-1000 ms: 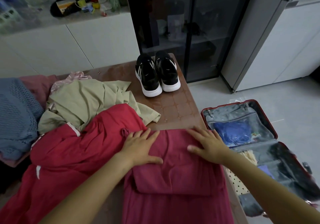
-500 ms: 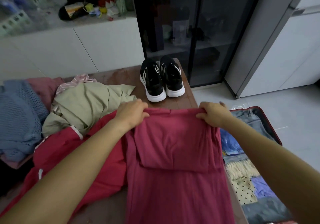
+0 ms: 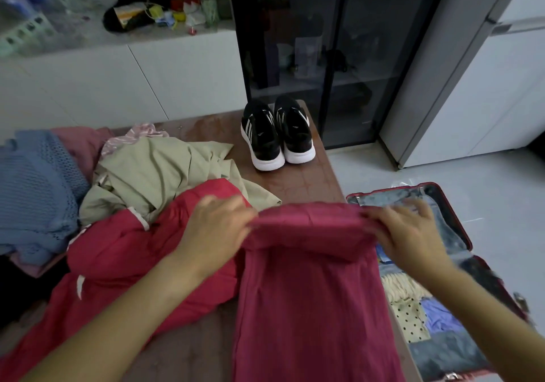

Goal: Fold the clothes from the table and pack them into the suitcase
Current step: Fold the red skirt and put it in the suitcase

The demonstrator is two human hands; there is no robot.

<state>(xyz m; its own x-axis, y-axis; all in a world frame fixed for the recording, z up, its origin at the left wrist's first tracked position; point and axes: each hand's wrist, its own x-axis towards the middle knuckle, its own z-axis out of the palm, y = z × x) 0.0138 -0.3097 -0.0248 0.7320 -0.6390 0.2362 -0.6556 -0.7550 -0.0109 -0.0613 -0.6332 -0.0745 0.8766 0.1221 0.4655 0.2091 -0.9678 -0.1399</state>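
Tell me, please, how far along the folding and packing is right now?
Done: the open suitcase already holds a polka-dot piece and a lavender one. In hand: left hand and right hand grip the far fold of the dark pink garment on the table. Left: the red garment, beige garment and blue knit lie unfolded beside it, and this one is not yet packed.

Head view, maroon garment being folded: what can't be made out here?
All in the head view:
- Fingers of the left hand and right hand: smeared by motion blur, so neither grip on the maroon garment is readable.
- Near end of the maroon garment: cut off by the bottom edge.
- Contents of the suitcase: partly hidden behind the right forearm and garment.
- Contents of the glass cabinet: too dark.
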